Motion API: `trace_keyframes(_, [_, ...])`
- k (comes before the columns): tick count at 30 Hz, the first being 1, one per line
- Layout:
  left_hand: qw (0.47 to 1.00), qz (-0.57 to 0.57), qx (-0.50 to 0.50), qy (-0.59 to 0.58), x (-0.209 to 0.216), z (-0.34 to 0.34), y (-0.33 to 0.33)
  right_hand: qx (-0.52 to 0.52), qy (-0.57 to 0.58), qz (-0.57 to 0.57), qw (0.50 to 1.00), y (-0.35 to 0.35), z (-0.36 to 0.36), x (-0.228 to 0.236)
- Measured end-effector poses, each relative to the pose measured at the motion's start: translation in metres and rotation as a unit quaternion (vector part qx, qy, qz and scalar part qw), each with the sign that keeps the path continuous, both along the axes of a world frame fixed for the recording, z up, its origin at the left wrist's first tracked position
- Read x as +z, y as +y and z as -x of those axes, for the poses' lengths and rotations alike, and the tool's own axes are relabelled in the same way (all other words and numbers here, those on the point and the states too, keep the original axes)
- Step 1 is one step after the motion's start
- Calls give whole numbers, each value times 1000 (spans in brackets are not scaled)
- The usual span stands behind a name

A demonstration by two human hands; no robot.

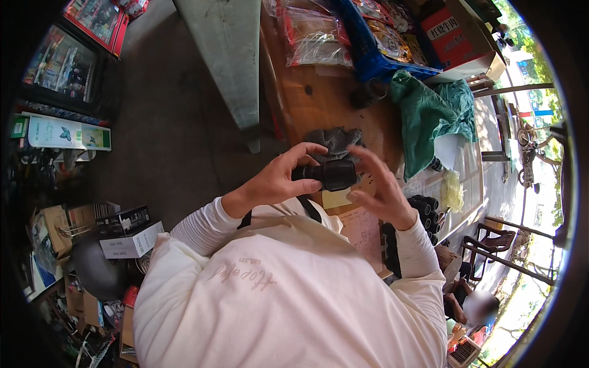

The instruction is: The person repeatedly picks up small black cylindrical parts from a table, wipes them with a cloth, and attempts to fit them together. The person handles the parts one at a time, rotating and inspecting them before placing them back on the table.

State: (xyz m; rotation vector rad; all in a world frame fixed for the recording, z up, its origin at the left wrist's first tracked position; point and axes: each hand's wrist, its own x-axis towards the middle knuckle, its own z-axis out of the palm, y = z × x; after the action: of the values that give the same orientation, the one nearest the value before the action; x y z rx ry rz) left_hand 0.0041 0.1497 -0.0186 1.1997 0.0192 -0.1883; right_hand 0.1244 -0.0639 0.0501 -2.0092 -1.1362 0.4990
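My left hand (pixel 279 175) is closed around a black, ridged cylindrical part (pixel 338 176), holding it roughly level in front of my chest. The part's wider end points right; its narrower end is partly hidden by my fingers. My right hand (pixel 385 195), slightly blurred, is open beside the wider end, thumb and fingers apart, with nothing visible in it. Just beyond the part, a crumpled grey cloth (pixel 334 141) lies on the brown table (pixel 300 104). Several similar black parts (pixel 424 207) stand close together past my right wrist.
A green plastic bag (pixel 426 122) and a dark round object (pixel 368 93) are on the table. Farther back are a blue crate (pixel 392 66) and clear plastic packs (pixel 316 38). A grey metal beam (pixel 230 55) juts in at far left. Boxes (pixel 132 239) stand left; a person (pixel 455 303) sits right.
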Motion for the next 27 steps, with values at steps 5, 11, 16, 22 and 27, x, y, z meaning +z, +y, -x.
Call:
trace_keyframes(5, [995, -94, -11, -29, -2, -4, -7, -80, 106, 18, 991, 7, 5, -18])
trace_keyframes(11, [957, 263, 107, -49, -17, -12, -21, -63, 426, -149, 890, 3, 15, -50])
trace_keyframes(16, [919, 361, 138, -81, -15, -16, -33, -123, 590, -217, 768, 21, 48, -57])
trace_keyframes(22, [974, 168, 109, -109, -5, -3, 7, -132, 559, -245, 781, -6, 23, -55])
trace_keyframes(27, [872, -385, 126, -273, 26, -6, 15, -164, 444, -132, 871, -7, 12, -43])
